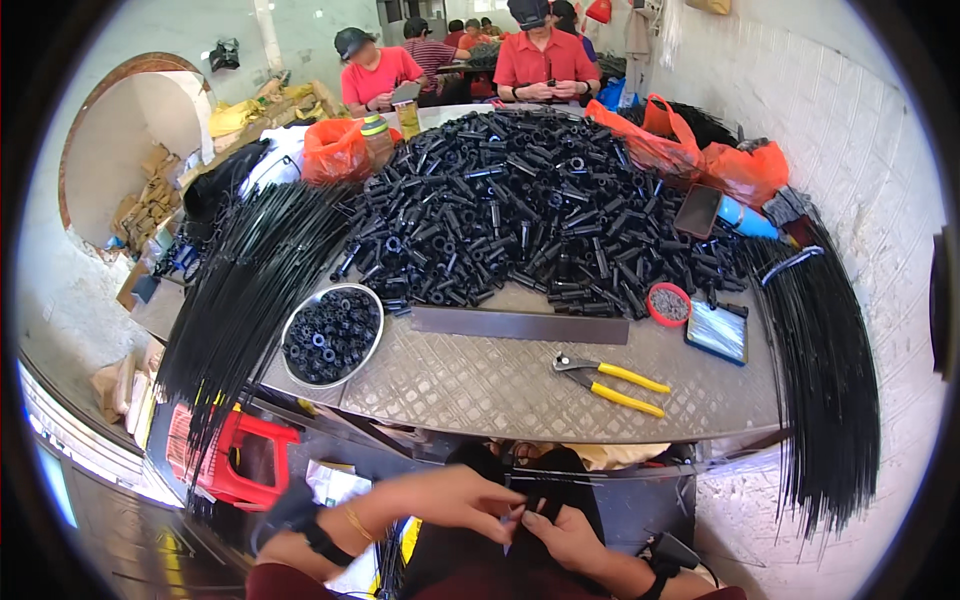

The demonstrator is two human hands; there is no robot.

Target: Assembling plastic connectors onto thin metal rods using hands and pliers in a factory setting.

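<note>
Meeting above the dark lap, just in front of the near edge of the surface, the person's left hand and right hand come fingertip to fingertip. The left thumb and forefinger are slightly parted; the right thumb lies against curled fingers. Blur and the dark clothing hide whatever small piece may be between them, so it cannot be told what either holds. The black tubes lie heaped across the far side of the surface, and the black rings sit in a round metal bowl at its left.

Such close finger work probably goes best with one hand acting as a steady clamp while the other makes small, square movements, gripping near the joining point. Doing it over the surface rather than the lap would likely save dropped pieces. The yellow-handled pliers lie well placed for the right hand.

As for writing, no label or lettering is clear enough to read: the phone shows a dark face, and the blue bottle offers nothing legible.
</note>
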